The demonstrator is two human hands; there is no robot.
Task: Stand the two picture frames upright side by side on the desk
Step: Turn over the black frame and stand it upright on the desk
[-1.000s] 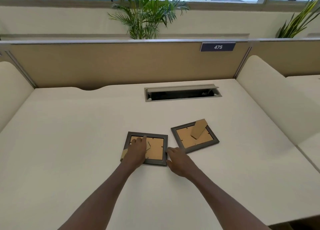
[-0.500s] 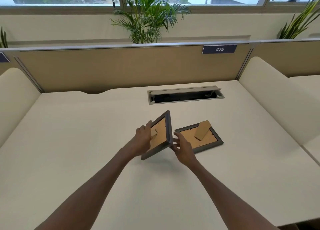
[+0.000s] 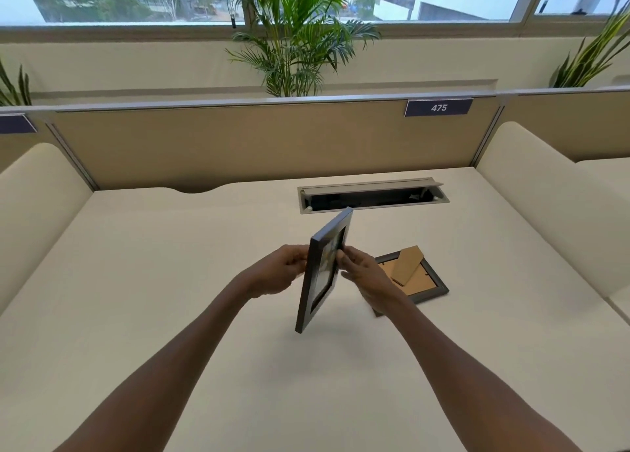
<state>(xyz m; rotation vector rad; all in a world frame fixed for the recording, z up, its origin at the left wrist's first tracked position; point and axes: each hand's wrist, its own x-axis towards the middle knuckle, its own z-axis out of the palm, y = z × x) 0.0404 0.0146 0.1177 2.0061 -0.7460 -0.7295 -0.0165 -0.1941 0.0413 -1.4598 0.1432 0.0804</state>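
Observation:
A dark grey picture frame (image 3: 320, 281) hangs in the air above the middle of the cream desk (image 3: 170, 281), turned almost edge-on, its glass front facing right. My left hand (image 3: 284, 269) grips its left edge and my right hand (image 3: 361, 274) holds its right edge, thumb on the glass. The second dark frame (image 3: 428, 286) lies face down on the desk just right of my right hand, its brown cardboard back up and its easel stand sticking up. My right wrist hides that frame's near left corner.
An open cable tray slot (image 3: 373, 199) is cut into the desk behind the frames. A tan partition (image 3: 238, 144) with a "475" label (image 3: 438, 107) closes the back, and cream side panels (image 3: 545, 213) flank the desk. Potted plants stand beyond.
Both hands lifted the left frame from flat on the desk, tilted it up, then turned it so its front now shows. The right frame stayed put.

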